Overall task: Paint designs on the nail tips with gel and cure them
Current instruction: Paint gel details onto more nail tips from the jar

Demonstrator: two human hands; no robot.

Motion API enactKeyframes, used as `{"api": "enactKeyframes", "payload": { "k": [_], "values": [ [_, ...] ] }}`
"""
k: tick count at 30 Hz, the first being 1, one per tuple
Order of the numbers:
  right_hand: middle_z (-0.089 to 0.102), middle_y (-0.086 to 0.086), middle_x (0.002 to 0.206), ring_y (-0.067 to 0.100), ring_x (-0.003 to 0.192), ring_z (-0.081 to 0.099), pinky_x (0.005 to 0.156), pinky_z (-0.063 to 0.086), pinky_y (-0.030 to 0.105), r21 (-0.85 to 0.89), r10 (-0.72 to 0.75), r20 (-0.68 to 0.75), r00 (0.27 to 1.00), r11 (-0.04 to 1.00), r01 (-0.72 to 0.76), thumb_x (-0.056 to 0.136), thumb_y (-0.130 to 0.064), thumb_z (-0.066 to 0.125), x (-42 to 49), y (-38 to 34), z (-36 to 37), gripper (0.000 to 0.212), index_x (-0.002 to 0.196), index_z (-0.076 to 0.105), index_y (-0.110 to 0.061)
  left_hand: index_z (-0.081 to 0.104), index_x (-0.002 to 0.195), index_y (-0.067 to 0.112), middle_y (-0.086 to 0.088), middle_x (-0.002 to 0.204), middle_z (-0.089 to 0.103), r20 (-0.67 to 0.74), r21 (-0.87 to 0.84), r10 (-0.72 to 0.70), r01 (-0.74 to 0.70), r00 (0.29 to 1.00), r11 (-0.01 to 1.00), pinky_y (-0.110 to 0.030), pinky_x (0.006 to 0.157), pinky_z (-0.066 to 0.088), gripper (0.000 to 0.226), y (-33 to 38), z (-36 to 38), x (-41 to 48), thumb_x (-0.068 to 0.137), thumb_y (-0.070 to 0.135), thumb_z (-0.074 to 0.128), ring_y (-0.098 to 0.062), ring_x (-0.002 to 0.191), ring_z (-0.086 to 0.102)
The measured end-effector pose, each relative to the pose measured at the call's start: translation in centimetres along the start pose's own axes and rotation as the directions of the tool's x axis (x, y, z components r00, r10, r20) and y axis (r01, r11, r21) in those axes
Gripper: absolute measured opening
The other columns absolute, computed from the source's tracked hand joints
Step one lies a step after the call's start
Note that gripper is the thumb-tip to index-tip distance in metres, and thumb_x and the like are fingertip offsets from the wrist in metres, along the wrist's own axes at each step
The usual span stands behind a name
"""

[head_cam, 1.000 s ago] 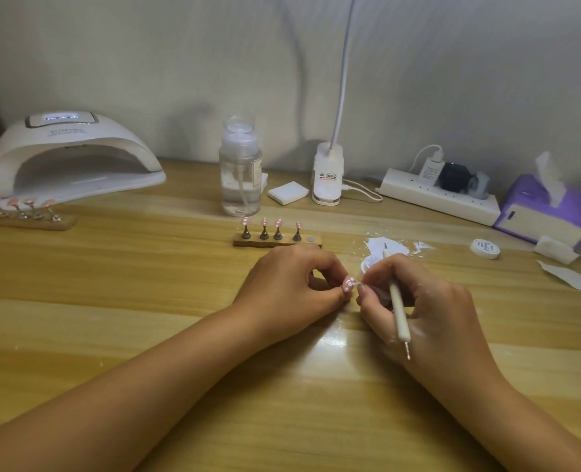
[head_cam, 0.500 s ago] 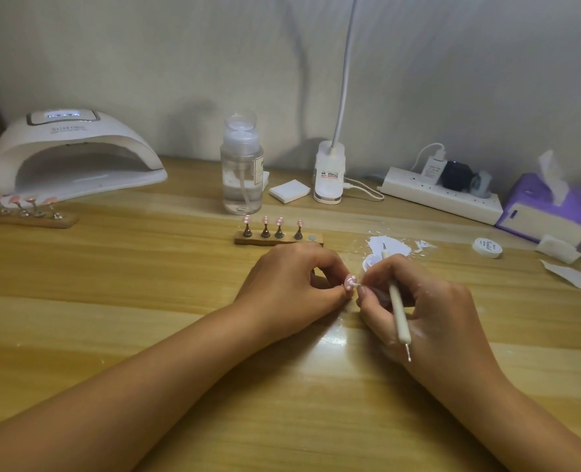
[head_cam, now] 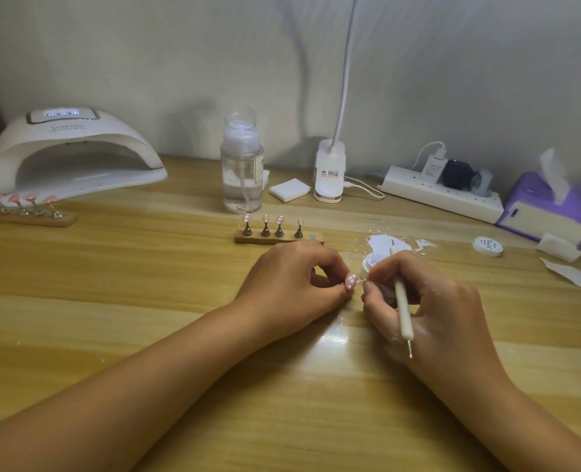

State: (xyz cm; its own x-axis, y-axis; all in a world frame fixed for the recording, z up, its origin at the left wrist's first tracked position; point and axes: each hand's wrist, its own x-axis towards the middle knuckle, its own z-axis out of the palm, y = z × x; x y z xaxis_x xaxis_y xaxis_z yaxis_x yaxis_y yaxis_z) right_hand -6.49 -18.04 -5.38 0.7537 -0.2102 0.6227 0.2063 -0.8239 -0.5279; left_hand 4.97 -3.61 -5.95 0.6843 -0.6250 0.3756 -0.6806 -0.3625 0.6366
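Pink nail tip in left hand, pen in right hand.

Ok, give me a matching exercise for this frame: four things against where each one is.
1 curing lamp
2 pump bottle
3 dotting tool
4 dotted nail tip

A held in the right hand
B pinched in the left hand
C back left of the table
D just behind the four-tip wooden stand

Pairs: 1-C, 2-D, 3-A, 4-B
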Motion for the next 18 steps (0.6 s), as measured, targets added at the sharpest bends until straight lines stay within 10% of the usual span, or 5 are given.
{"api": "enactKeyframes", "payload": {
  "k": [5, 14, 18],
  "values": [
    [0.064, -0.008, 0.062, 0.014, 0.059, 0.061, 0.052, 0.044, 0.021, -0.021, 0.034, -0.07, 0.997, 0.999, -0.035, 0.08, -0.024, 0.069, 0.1, -0.4, -0.1, 0.008, 0.079, 0.062, -0.021, 0.066, 0.073, 0.042, 0.029, 0.073, 0.057, 0.007, -0.026, 0.0, 0.0, 1.0, 1.0, -0.022, 0.061, 0.035, 0.011, 0.0, 0.0, 0.1, 0.081, 0.039, 0.074, 0.004, 0.064, 0.053],
    [0.072, 0.004, 0.099, 0.034, 0.098, 0.059, 0.082, 0.038, 0.045, -0.557, 0.226, -0.004, 0.974, 0.809, -0.189, 0.091, -0.041, 0.06, 1.2, 2.7, -4.7, 0.027, 0.105, 0.067, -0.019, 0.072, 0.081, 0.032, 0.026, 0.07, 0.061, 0.087, -0.113, 0.0, 0.01, 0.996, 0.994, -0.021, 0.062, 0.035, 0.003, -0.2, -0.5, 0.2, 0.082, 0.034, 0.075, 0.004, 0.057, 0.052],
    [0.066, -0.002, 0.093, 0.016, 0.08, 0.064, 0.073, 0.052, 0.037, -0.075, 0.197, -0.156, 0.968, 0.975, -0.21, 0.101, -0.051, 0.037, 1.6, 1.5, -4.3, 0.038, 0.128, 0.049, -0.027, 0.072, 0.081, 0.031, 0.026, 0.065, 0.059, 0.143, -0.118, 0.031, -0.014, 0.989, 0.993, -0.022, 0.06, 0.036, 0.004, -0.4, -0.8, 0.5, 0.082, 0.031, 0.076, 0.002, 0.054, 0.051]
  ]
}}
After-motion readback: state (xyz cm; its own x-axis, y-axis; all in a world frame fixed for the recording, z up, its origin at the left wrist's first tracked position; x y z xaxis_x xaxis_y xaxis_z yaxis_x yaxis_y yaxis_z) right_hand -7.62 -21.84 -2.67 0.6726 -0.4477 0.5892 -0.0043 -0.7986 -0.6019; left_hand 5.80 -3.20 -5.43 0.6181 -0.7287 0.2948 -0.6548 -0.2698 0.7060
